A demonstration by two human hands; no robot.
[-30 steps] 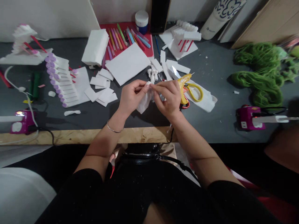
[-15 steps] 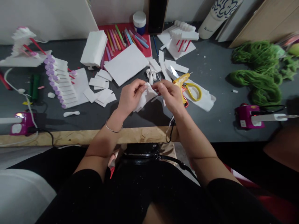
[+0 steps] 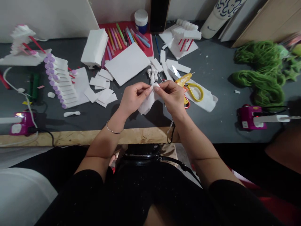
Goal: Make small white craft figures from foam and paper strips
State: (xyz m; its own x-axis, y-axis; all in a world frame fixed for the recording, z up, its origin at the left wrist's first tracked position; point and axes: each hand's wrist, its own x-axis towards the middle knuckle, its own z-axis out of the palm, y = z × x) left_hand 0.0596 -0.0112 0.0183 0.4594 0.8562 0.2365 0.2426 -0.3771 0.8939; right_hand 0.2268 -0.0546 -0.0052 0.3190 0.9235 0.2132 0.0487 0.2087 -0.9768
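A thin, crumpled white sheet (image 3: 147, 102) hangs between my two hands above the dark table. My left hand (image 3: 134, 96) pinches its upper edge between thumb and fingers. On the other side, my right hand (image 3: 172, 95) pinches the same edge, its fingertips close to those of my left hand. Just beyond the fingertips lie small white bundled pieces (image 3: 152, 74). Scissors with yellow handles (image 3: 195, 92) and a yellow tool (image 3: 183, 79) rest right of my right hand, on and beside a white strip (image 3: 207, 99).
White rectangles (image 3: 104, 95) and a large white sheet (image 3: 127, 64) lie beyond my left hand. Coloured pens (image 3: 117, 39), white stepped models (image 3: 62, 81), a lidded jar (image 3: 141, 21) and green yarn (image 3: 261, 75) surround the work area. Purple power blocks (image 3: 250, 117) sit at both sides.
My right hand has moved left and now pinches the white sheet beside my left hand. The sheet has shifted slightly right and hangs lower.
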